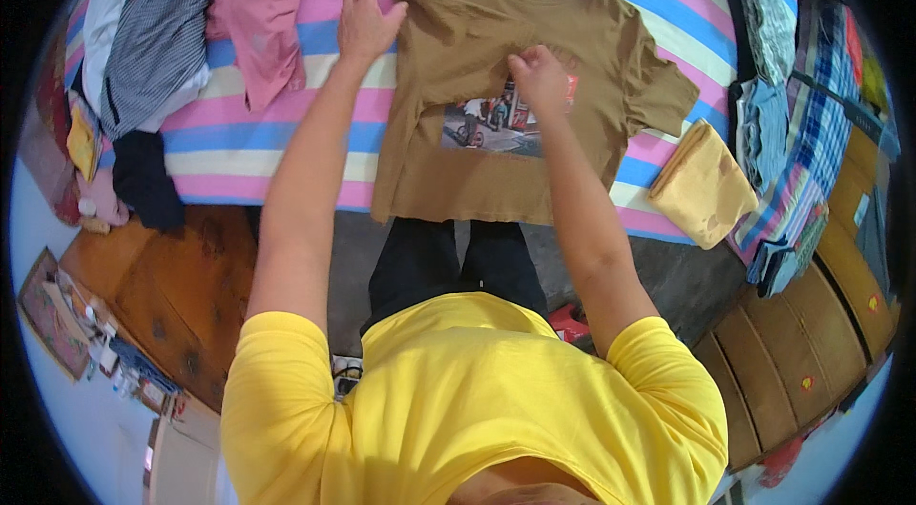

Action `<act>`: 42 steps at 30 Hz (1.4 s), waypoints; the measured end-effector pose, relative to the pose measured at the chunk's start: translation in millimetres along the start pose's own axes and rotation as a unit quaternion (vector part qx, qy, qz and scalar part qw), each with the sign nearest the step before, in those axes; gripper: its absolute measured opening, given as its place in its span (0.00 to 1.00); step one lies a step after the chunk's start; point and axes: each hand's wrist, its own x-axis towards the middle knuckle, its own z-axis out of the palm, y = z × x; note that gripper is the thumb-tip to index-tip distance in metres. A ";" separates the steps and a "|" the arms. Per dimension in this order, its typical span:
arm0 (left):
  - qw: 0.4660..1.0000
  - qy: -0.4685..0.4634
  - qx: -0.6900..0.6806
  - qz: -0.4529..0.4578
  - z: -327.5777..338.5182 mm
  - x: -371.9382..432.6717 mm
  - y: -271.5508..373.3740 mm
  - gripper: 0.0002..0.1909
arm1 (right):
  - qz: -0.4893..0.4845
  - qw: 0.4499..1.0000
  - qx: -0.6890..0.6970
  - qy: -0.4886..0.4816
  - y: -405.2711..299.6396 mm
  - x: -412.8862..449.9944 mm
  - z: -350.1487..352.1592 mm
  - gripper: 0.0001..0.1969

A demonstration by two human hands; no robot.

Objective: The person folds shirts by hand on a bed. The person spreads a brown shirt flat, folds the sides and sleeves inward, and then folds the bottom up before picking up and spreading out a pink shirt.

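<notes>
A brown short-sleeved T-shirt [472,183] lies spread on a striped bed sheet [286,165], its neckline away from me and its hem at the near edge. A printed picture on its front faces up. One sleeve, on the right, sticks out; the left sleeve area looks folded in over the front. My left hand [368,18] is at the shirt's upper left edge, fingers apart, with nothing visible in it. My right hand [540,79] is over the middle of the chest, its fingers curled together at the cloth above the print; whether they pinch fabric is not clear.
Left on the bed lie a pink garment [261,18], a grey checked garment [157,40] and a black cloth [147,179]. On the right are a folded yellow cloth [705,187] and folded blue and grey clothes [766,126]. A brown wooden cabinet [787,355] stands lower right.
</notes>
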 end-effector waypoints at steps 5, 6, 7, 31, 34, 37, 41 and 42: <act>0.992 -0.019 0.007 -0.127 -14.7 -156.1 16.8 0.32 | -0.038 0.996 -0.061 0.059 -25.9 7.3 -4.2 0.24; 0.989 -0.046 0.038 -0.132 -17.4 -190.2 18.7 0.32 | -0.054 0.991 -0.112 0.049 -30.0 9.5 -1.7 0.24; 0.986 -0.073 0.067 -0.136 -16.8 -218.3 18.4 0.32 | -0.061 0.991 -0.114 0.047 -33.1 12.4 -0.5 0.24; 0.999 0.041 -0.021 0.002 -10.9 -316.5 91.7 0.07 | -0.163 0.978 0.059 0.120 -61.5 24.4 -37.5 0.15; 0.998 -0.006 -0.061 0.006 12.3 -315.1 101.2 0.08 | -0.120 0.987 -0.063 0.084 -41.1 37.4 -46.4 0.16; 0.982 -0.175 -0.033 -0.056 21.8 -312.4 102.2 0.14 | -0.030 0.976 -0.210 0.044 -32.2 35.1 -53.9 0.18; 0.985 -0.057 -0.057 -0.152 18.1 -299.5 88.4 0.22 | -0.159 0.966 -0.190 0.080 -26.8 38.3 -53.2 0.17; 0.980 0.040 -0.026 -0.195 15.9 -293.6 83.4 0.23 | -0.248 0.951 -0.158 0.090 -26.6 42.8 -48.6 0.17</act>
